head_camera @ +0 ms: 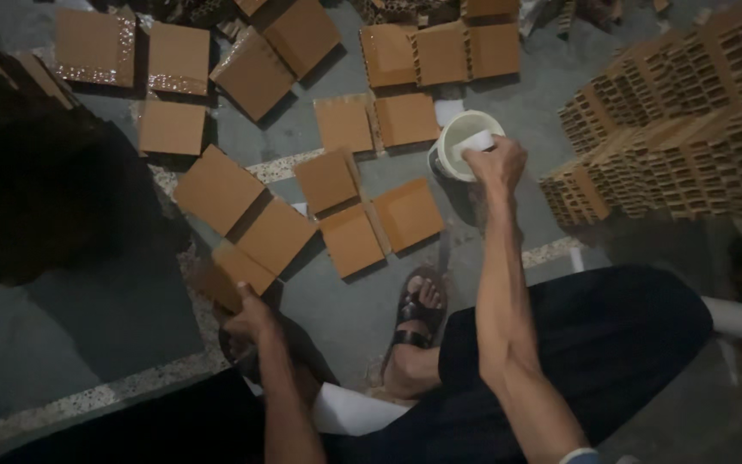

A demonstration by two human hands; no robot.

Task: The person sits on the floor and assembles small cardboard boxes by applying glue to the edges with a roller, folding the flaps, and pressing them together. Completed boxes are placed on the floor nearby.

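Cardboard squares (349, 241) lie spread beyond the left hand (246, 316), which grips one more square (221, 279). Right hand (495, 163) pinches a white pad (477, 143) over the bucket (455, 159); stacks (672, 120) beside it look untouched.

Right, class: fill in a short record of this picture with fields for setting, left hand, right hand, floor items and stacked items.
setting: person seated over a grey floor, seen from above
left hand: holds a brown cardboard square by its edge
right hand: holds a pale object over a white bucket
floor items: many cardboard squares spread flat
stacked items: ribbed cardboard piles at right
foot: sandal on
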